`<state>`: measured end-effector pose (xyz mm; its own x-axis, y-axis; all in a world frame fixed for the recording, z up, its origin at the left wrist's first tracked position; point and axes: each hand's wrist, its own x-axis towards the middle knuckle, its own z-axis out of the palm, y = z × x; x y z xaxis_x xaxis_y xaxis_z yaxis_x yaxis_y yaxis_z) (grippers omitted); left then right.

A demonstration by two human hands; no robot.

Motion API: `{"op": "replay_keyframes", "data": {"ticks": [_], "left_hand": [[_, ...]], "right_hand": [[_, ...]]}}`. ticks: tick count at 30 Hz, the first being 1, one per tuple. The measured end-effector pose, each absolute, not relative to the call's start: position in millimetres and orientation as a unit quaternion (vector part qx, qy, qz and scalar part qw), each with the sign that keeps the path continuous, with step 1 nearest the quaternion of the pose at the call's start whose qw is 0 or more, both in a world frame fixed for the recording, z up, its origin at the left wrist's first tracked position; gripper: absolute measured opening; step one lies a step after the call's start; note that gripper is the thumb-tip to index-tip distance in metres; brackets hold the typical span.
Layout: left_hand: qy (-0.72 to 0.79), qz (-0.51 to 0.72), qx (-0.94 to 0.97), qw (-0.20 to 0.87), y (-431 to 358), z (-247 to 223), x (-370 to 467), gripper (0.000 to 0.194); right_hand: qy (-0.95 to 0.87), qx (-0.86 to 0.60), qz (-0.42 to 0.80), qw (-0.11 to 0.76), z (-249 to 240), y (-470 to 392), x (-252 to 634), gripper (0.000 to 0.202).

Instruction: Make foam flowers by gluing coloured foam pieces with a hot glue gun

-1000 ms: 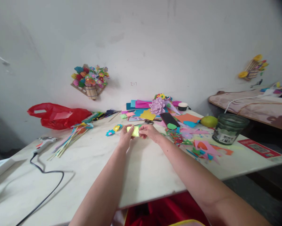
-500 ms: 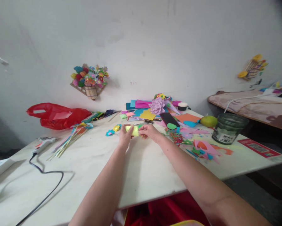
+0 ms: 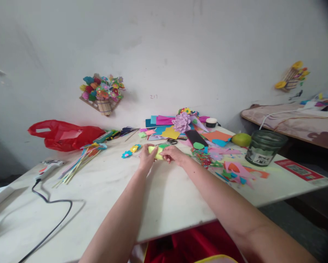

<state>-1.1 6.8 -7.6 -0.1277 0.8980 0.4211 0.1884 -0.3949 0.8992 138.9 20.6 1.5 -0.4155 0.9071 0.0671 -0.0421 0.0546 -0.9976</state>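
Between both hands, above the middle of the table, is a small bright yellow craft sheet [image 3: 158, 153]. My left hand [image 3: 147, 155] grips its left part, with the thumb on top. The fingers of my right hand [image 3: 173, 154] pinch its right edge, hiding that end. A green piece [image 3: 164, 145] shows just behind the right fingers; whether it touches the yellow sheet I cannot tell. To the left of my left hand lie a blue flower cutout [image 3: 127, 154] and a yellow flower cutout [image 3: 135, 148]. Black-handled scissors [image 3: 172, 141] rest beyond the hands.
A glue gun [image 3: 50, 169] with a black cord, thin sticks [image 3: 77, 166] and a red plastic bag [image 3: 68, 136] lie at left. Coloured sheets and a purple flower [image 3: 181, 122] are at the back. Paper scraps [image 3: 235, 170], a yellow-green fruit [image 3: 241, 139] and a glass jar [image 3: 265, 148] occupy the right.
The yellow sheet appears tilted and bent between my fingers, where it looked flatter before. Both hands stay close together, and the whole view has shifted slightly.
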Motion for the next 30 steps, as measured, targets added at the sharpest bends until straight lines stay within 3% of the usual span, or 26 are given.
{"op": "replay_keyframes", "data": {"ticks": [5,15,30], "left_hand": [[0.447,0.592,0.594,0.313,6,-5,0,0.038],[0.464,0.598,0.612,0.230,9,-8,-1,0.033],[0.429,0.579,0.632,0.285,5,-3,2,0.031]], "right_hand": [[-0.587,-0.351,0.612,0.398,4,20,141,0.019],[-0.592,-0.380,0.611,0.363,5,20,140,0.018],[-0.546,-0.321,0.714,0.299,13,15,145,0.011]]}}
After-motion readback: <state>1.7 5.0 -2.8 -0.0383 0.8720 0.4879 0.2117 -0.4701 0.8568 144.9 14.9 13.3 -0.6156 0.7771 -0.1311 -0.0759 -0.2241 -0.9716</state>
